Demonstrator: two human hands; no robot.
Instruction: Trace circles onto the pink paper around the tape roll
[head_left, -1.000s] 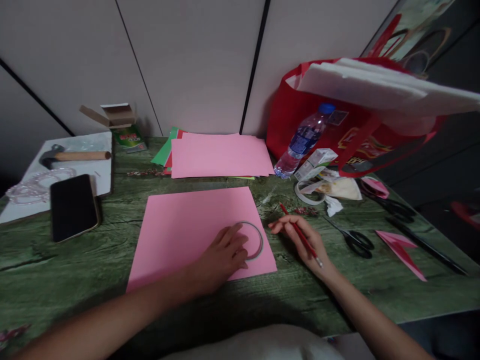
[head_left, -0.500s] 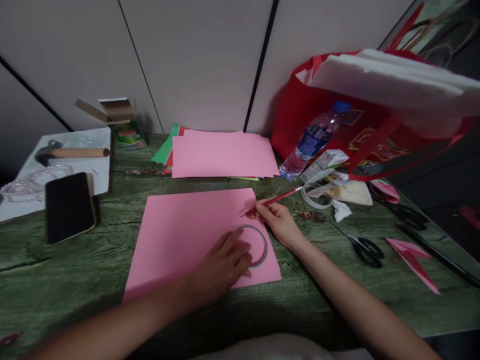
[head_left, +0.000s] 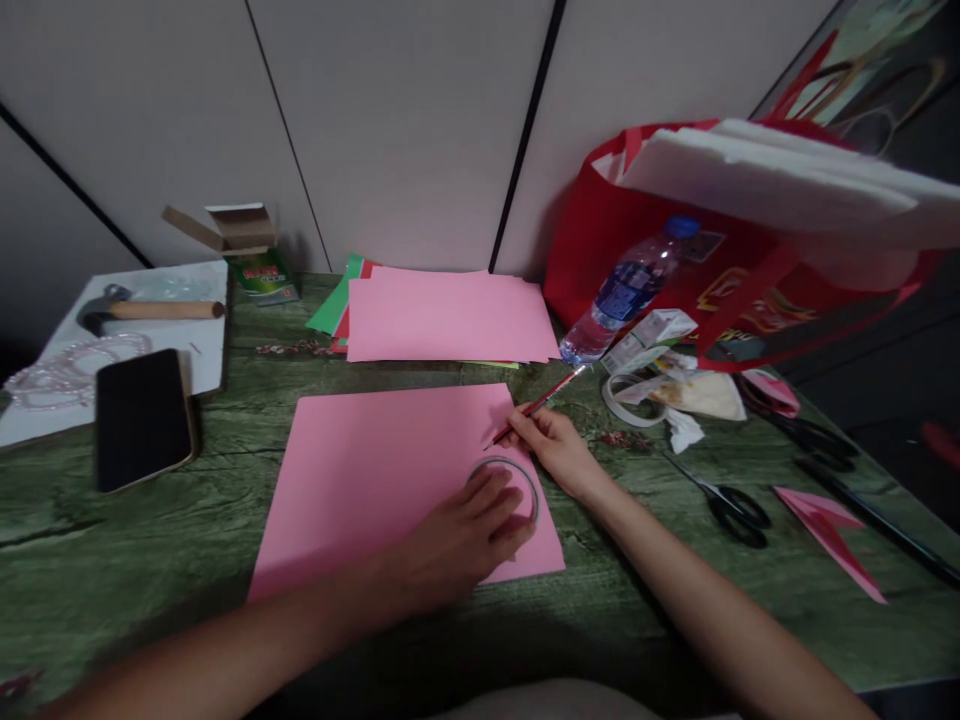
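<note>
A sheet of pink paper lies on the table before me. Near its right edge rests a thin grey ring, which looks like a roll of tape. My left hand lies over the ring with its fingers stretched out across it, partly hiding its lower left side. Between the thumb and fingers of my right hand is a red pencil, slanted with its point just above the ring's top edge. Whether the point touches the paper I cannot tell.
Stacked pink sheets lie at the back. To the left are a phone, a hammer and a small box. On the right stand a bottle and a red bag, with scissors and another tape roll nearby.
My left hand has shifted right, farther over the ring, which has slid slightly right. The pencil is held more upright, and its point has moved a little down and right.
</note>
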